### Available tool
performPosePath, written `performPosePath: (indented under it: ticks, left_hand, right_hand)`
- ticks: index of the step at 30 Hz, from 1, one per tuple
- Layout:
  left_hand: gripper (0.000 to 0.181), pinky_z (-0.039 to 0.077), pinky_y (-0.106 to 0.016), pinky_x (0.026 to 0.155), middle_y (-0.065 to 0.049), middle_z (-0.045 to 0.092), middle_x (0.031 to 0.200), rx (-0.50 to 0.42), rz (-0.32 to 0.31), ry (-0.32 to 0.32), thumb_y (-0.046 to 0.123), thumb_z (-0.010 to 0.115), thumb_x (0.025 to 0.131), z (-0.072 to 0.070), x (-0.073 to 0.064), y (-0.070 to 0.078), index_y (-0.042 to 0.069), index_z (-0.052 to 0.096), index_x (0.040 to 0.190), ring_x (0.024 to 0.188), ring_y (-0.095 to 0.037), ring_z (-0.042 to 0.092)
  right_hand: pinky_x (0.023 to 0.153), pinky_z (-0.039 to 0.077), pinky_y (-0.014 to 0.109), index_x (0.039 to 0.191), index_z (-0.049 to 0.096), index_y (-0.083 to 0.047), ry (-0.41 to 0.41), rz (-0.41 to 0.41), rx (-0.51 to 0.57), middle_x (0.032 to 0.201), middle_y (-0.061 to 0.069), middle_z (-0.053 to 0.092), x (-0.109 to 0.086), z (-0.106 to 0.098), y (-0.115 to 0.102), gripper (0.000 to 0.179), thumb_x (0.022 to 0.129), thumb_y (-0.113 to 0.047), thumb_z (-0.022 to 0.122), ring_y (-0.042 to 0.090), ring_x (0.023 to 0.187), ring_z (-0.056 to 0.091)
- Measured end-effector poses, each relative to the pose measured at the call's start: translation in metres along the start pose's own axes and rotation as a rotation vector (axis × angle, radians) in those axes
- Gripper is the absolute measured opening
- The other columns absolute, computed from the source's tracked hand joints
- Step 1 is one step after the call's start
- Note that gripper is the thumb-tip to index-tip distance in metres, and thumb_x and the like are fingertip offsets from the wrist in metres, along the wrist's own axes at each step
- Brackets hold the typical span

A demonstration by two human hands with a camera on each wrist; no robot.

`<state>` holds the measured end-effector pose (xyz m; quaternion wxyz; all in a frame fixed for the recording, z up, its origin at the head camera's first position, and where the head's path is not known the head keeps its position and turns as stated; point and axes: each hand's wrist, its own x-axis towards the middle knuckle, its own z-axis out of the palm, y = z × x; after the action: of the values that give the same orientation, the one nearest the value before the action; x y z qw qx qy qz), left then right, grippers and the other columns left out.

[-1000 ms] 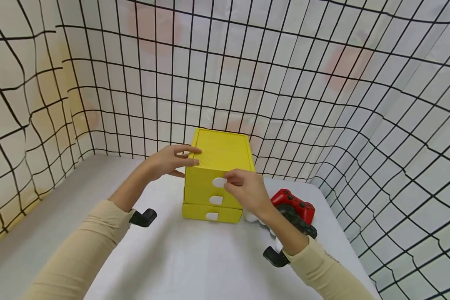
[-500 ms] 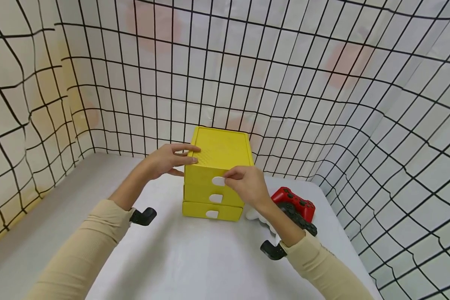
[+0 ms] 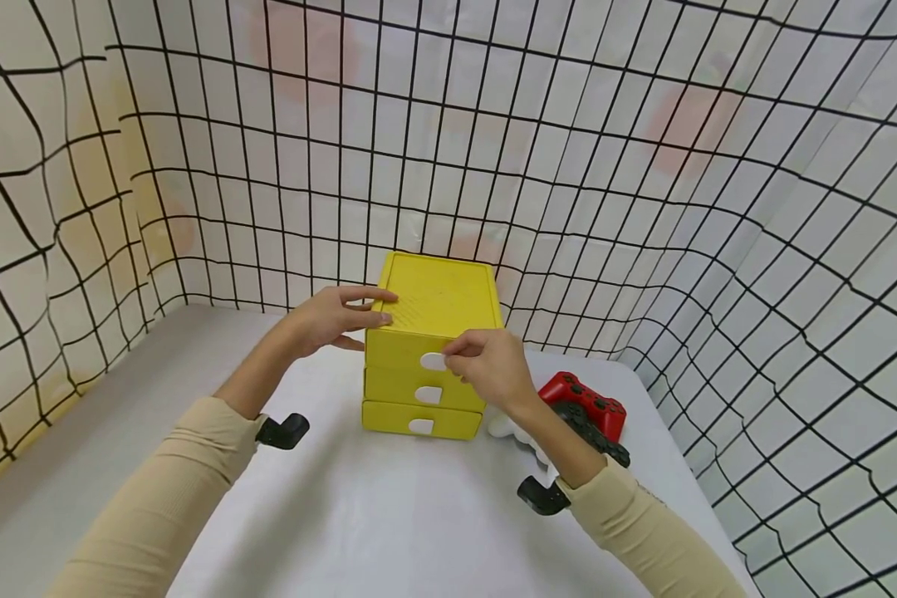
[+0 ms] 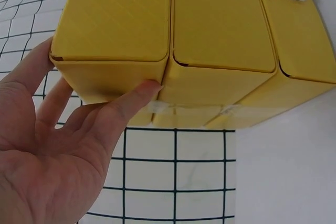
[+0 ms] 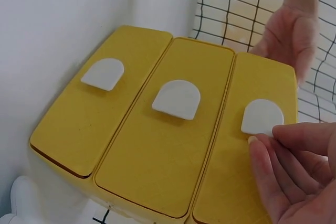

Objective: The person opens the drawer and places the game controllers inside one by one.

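Note:
A yellow box of three stacked drawers (image 3: 441,291) stands on the white table. Each drawer front carries a rounded white handle. My right hand (image 3: 499,371) pinches the edge of the top drawer's handle (image 5: 262,116) between thumb and fingers. My left hand (image 3: 329,320) rests at the top left front corner of the box. Two of its fingers lie nearly straight over the top, with the thumb (image 4: 139,95) against the left side in the left wrist view. The middle handle (image 3: 428,395) and the bottom handle (image 3: 421,426) are untouched. All three drawer fronts look pushed in.
Right of the box lie a red game controller (image 3: 601,409), a black one (image 3: 586,432) and a white one (image 3: 519,433), partly behind my right forearm. Black wire mesh (image 3: 329,149) over white sheeting surrounds the table at the back and both sides.
My right hand stays on the top handle, shifted slightly up and left in the head view. The left hand keeps its place on the box. The drawers show no clear movement.

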<state>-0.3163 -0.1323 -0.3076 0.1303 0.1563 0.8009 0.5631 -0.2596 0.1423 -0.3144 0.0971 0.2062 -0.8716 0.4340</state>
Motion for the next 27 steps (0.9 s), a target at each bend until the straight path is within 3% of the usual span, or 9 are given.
performPosePath:
  ticks: [4, 10, 19, 27]
  left_hand:
    - [0.052, 0.059, -0.047, 0.095, -0.011, 0.041, 0.16, 0.001, -0.001, 0.003, 0.035, 0.071, 0.096, -0.001, 0.0, 0.0, 0.02, 0.057, 0.144, 0.151, -0.037, 0.032]
    - [0.053, 0.058, -0.048, 0.095, -0.013, 0.037, 0.161, -0.004, -0.01, -0.003, 0.035, 0.072, 0.096, -0.001, -0.001, 0.0, 0.021, 0.056, 0.144, 0.148, -0.038, 0.037]
    - [0.053, 0.057, -0.049, 0.098, -0.012, 0.042, 0.159, -0.01, -0.008, -0.014, 0.035, 0.072, 0.096, -0.001, -0.001, 0.001, 0.021, 0.056, 0.145, 0.144, -0.038, 0.043]
    - [0.053, 0.057, -0.049, 0.098, -0.012, 0.041, 0.159, -0.019, -0.003, -0.018, 0.035, 0.071, 0.096, -0.001, -0.001, 0.001, 0.02, 0.056, 0.145, 0.145, -0.038, 0.042]
  right_hand:
    - [0.061, 0.06, 0.028, 0.088, 0.079, -0.006, -0.019, 0.016, -0.007, 0.08, 0.006, 0.076, -0.001, -0.002, -0.002, 0.004, 0.09, -0.007, 0.075, 0.018, 0.064, 0.068]
    - [0.063, 0.061, 0.028, 0.089, 0.079, -0.008, -0.069, 0.061, -0.012, 0.082, 0.005, 0.077, -0.008, -0.006, -0.007, 0.004, 0.09, -0.008, 0.075, 0.021, 0.067, 0.069]
    - [0.062, 0.062, 0.028, 0.087, 0.079, -0.007, -0.123, 0.055, -0.016, 0.083, 0.007, 0.077, -0.022, -0.01, -0.013, 0.005, 0.089, -0.006, 0.075, 0.03, 0.07, 0.071]
    - [0.063, 0.062, 0.026, 0.087, 0.079, -0.006, -0.158, 0.043, -0.03, 0.08, 0.006, 0.077, -0.03, -0.013, -0.018, 0.004, 0.089, -0.005, 0.075, 0.019, 0.065, 0.07]
